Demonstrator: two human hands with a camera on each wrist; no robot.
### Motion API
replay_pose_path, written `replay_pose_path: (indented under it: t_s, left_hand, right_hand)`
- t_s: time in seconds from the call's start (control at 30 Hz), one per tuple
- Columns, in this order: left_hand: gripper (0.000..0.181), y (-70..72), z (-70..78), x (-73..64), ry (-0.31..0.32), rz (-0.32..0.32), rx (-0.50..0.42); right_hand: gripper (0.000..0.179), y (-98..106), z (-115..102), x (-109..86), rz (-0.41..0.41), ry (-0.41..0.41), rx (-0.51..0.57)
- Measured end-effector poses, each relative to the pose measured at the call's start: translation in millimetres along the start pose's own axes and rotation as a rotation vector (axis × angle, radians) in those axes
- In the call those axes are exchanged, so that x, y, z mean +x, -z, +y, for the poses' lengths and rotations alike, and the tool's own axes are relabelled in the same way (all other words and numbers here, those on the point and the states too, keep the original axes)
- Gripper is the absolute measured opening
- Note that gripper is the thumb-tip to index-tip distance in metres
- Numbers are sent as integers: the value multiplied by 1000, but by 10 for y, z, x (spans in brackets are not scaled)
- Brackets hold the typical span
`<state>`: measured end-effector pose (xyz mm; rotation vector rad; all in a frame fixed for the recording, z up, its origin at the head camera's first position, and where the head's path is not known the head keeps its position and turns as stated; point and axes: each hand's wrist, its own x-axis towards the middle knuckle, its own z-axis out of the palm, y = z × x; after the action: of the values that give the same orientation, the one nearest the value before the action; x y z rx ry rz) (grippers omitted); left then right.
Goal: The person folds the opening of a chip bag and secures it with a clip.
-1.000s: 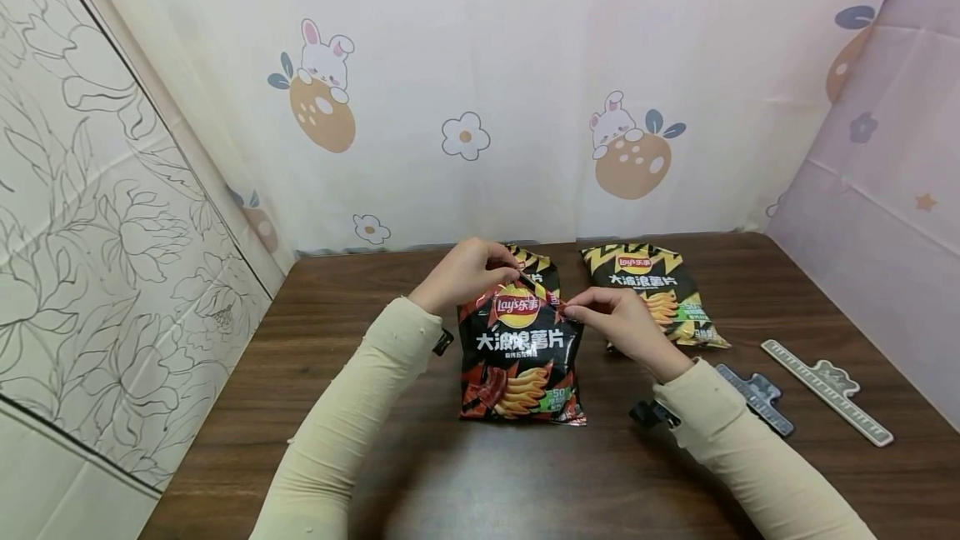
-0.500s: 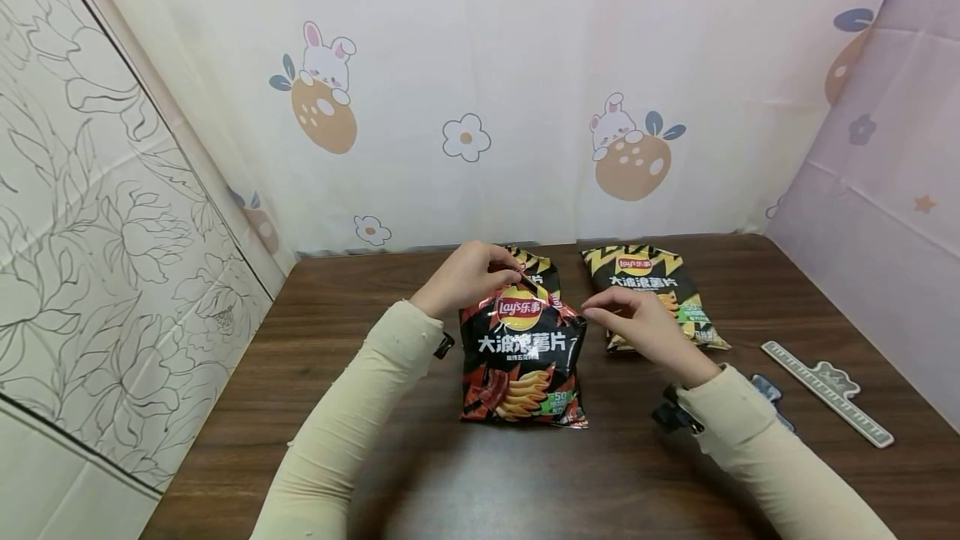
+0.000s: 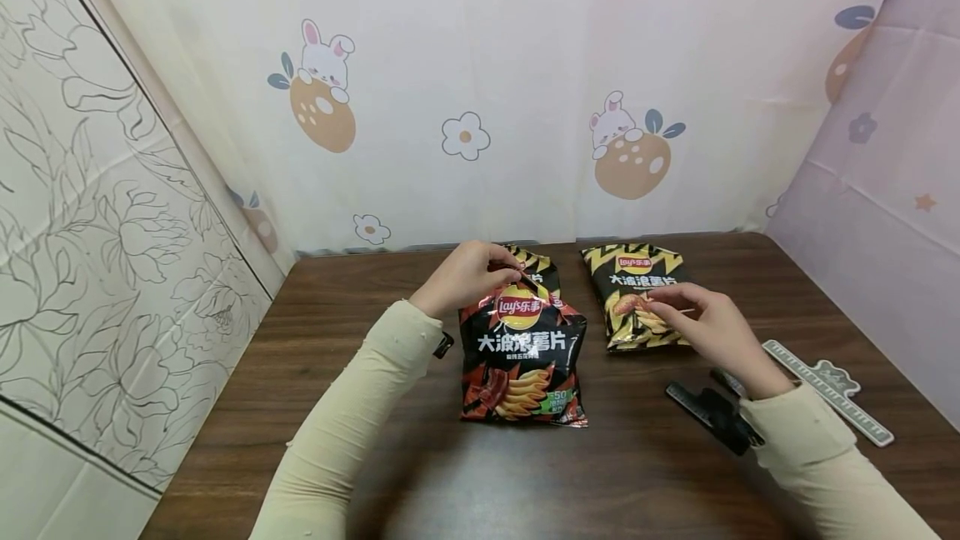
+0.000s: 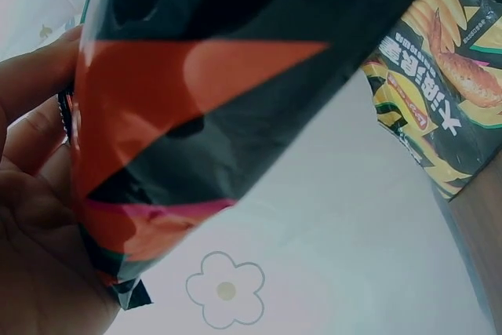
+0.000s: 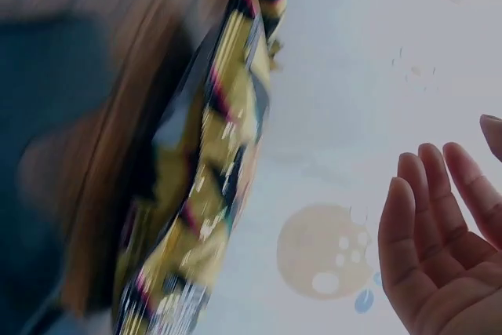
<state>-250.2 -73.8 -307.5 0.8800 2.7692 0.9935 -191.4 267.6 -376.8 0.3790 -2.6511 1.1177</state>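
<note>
A black-and-red Lay's chip bag [image 3: 523, 348] stands upright near the middle of the table. My left hand [image 3: 467, 277] pinches its top edge at the left. In the left wrist view, the bag's side [image 4: 188, 147] hides part of the fingers and thumb. My right hand [image 3: 723, 332] is apart from that bag, in front of a black-and-yellow chip bag [image 3: 636, 277]. Its fingers are relaxed and hold nothing; in the right wrist view the fingers of this hand [image 5: 447, 249] are loosely extended.
Another black-and-yellow chip bag [image 3: 542, 270] lies partly hidden behind the upright one. Beside the right wrist is a black bag clip [image 3: 705, 413], with a grey-blue clip [image 3: 727, 382] mostly covered by the hand. A long white clip [image 3: 828, 386] lies farther right. Curtains border the table.
My right hand has let go of the red bag's top right corner and moved right, uncovering the black clip. The left hand and the red bag have hardly moved.
</note>
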Motion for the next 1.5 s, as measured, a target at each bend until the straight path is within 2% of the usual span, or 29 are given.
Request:
replay_pose_path:
  t_s: [0.1,0.33,0.63,0.83,1.07,1.27,1.5]
  left_hand:
    - [17,1,-7,2,-2,-6,-11]
    - [17,6,-5,-1,3,-2,-5]
    - [18,14,-15,-3,3,-8,-9]
    - [17,22,-19,-5,3,-6,-19]
    - [17,12,-30,-2,0,-4,-27]
    - [17,16,-30,-6,3,-1,-31]
    - [17,16,-40,-8,-2,-3,-30]
  right_hand:
    - [30,98,91,-63,24,-38,-58]
    - [43,270,301,-231,13,-143,-139]
    - [42,341,494,-390,-8,-175,-193]
    - [46,317,531,-446,-67,-201,-188]
    - [51,292,570,-451,-210,-239,-240]
    - [45,239,621,-458,-248,-210,-246]
    - [43,227,619,-448,-345,-199,-286]
